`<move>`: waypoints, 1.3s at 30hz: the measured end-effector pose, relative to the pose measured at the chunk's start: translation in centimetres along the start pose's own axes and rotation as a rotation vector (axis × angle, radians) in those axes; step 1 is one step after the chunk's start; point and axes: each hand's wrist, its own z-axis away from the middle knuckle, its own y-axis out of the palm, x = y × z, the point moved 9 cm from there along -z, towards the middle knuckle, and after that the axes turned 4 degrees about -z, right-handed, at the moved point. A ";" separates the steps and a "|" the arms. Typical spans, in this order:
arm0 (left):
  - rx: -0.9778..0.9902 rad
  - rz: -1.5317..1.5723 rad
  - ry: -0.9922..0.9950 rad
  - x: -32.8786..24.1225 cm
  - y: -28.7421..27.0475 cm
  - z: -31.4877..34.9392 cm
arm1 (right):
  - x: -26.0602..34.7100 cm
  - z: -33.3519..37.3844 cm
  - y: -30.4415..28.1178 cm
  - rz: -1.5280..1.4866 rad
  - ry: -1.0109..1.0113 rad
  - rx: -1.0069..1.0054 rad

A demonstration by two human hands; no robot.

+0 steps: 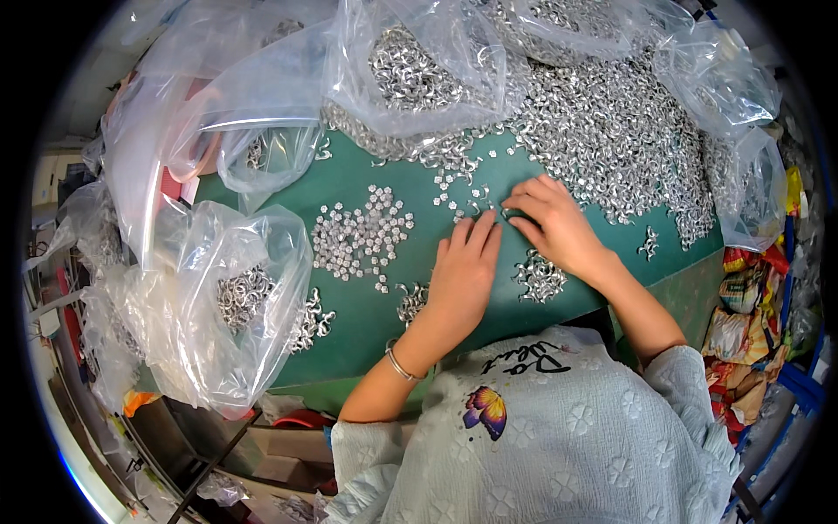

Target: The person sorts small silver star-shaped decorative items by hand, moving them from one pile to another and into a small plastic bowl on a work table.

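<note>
While the left hand (pixel 463 275) and right hand (pixel 559 229) rested beside loose metal pieces (pixel 474 208) just left of the large heap (pixel 611 131), I couldn't tell whether either gripped anything; 1 careless brush against that heap could have spilled strays among them.

The head view looks steeply down from the wearer's own head – the left camera of a side-by-side pair – and faces out over the green tabletop (pixel 362 327). It is near: the left hand (pixel 463 271) and right hand (pixel 559 225) sit around mid-frame, the pale shirt (pixel 559 445) below. The wide fisheye takes in surroundings on both sides – edges bowing toward a black rim.
</note>
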 end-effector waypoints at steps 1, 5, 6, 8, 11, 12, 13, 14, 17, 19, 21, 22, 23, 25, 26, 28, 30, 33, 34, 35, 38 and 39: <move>0.029 -0.028 0.006 0.0 0.2 0.2 | -0.4 0.0 -0.6 -0.061 0.002 -0.031; -0.022 0.142 -0.067 1.1 -0.3 0.5 | -0.6 -0.6 -0.3 0.017 0.057 -0.073; -0.063 0.160 -0.095 1.6 -0.2 0.5 | -0.2 -0.9 0.2 0.087 0.051 -0.050; -0.128 0.138 -0.111 2.0 -0.6 0.2 | 0.4 -0.5 0.8 0.043 0.039 0.004; -0.169 0.043 -0.086 1.9 -1.2 -0.9 | 0.1 0.1 0.1 0.002 0.044 -0.007; -0.160 0.026 -0.084 1.9 -1.0 -1.3 | -0.2 0.2 -0.6 0.020 0.059 -0.039; -0.151 0.009 -0.083 1.9 -0.9 -1.5 | -0.3 0.3 -1.1 0.037 0.075 -0.071; -0.136 0.009 -0.072 1.7 -0.8 -1.6 | 0.1 0.4 -0.9 0.057 0.048 -0.055; -0.079 0.024 -0.042 1.1 -0.4 -1.5 | 0.8 0.8 0.4 0.125 0.003 0.008; -0.023 0.051 -0.023 1.1 0.0 -0.9 | -0.3 1.0 -0.4 0.218 0.035 -0.010; -0.050 0.096 -0.031 1.0 -0.4 -0.6 | -1.6 1.2 -1.5 0.252 0.095 -0.018; -0.064 0.118 -0.035 1.0 -0.6 -0.5 | -1.3 0.9 -1.8 0.216 0.069 -0.057; -0.077 0.083 -0.028 0.8 -0.6 -0.6 | -0.9 0.6 -1.9 0.181 0.044 -0.097; -0.104 0.012 -0.016 0.3 -0.6 -0.9 | 0.4 -0.4 -1.2 0.084 -0.052 -0.135; -0.095 0.001 0.000 0.0 -0.3 -0.8 | 0.8 -1.0 -0.2 0.103 -0.072 -0.089; -0.076 -0.022 0.030 -0.5 0.1 -0.4 | 1.5 -1.6 1.3 0.142 -0.112 0.003; -0.085 0.021 0.004 -0.3 -0.5 0.2 | 1.4 -1.1 1.6 0.159 -0.113 0.061; -0.097 0.061 -0.072 0.8 -1.1 1.2 | 1.6 0.6 0.9 0.116 -0.104 0.110; -0.112 0.069 -0.102 1.3 -1.2 1.5 | 1.6 0.9 0.5 0.056 -0.093 0.104; -0.126 0.076 -0.132 1.6 -1.2 1.7 | 1.6 1.1 0.3 -0.005 -0.081 0.098; -0.142 0.100 -0.130 1.3 -1.2 1.2 | 1.7 0.8 0.6 0.135 -0.014 0.070; -0.134 0.117 -0.140 1.2 -1.1 1.2 | 2.1 0.8 1.1 0.145 -0.030 0.094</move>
